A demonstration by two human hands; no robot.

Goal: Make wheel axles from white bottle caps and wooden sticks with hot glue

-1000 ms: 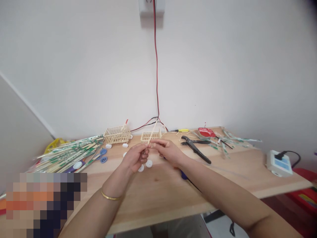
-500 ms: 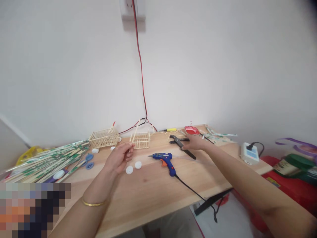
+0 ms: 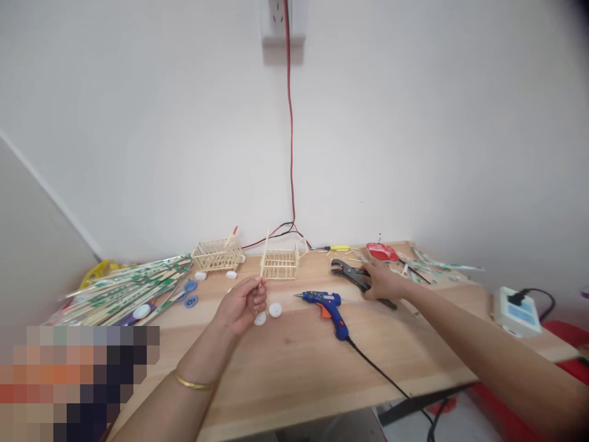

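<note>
My left hand (image 3: 243, 304) is closed in a pinch on a thin wooden stick (image 3: 265, 255), which points up toward the wall. Behind it stands a small cart frame (image 3: 280, 265) built of wooden sticks. Two white discs (image 3: 275, 310) lie beside my left fingers, one partly covered by them. At the right, my right hand (image 3: 385, 281) closes around the dark pliers (image 3: 350, 273), which rest on the table with their jaws pointing left. A blue glue gun (image 3: 324, 301) with an orange trigger lies between my hands.
Another stick cart (image 3: 216, 255) with white wheels stands at the left, near bundled sticks (image 3: 133, 288) and blue caps (image 3: 190, 299). A yellow-handled tool (image 3: 339, 248) and a red dish (image 3: 381, 252) lie at the back. A power strip (image 3: 518, 312) sits at the right; the glue gun's cord (image 3: 381, 374) hangs over the edge.
The view has turned left, so everything appears farther right. My right hand has closed around the pliers, which have shifted slightly. The stick in my left hand now stands more upright.
</note>
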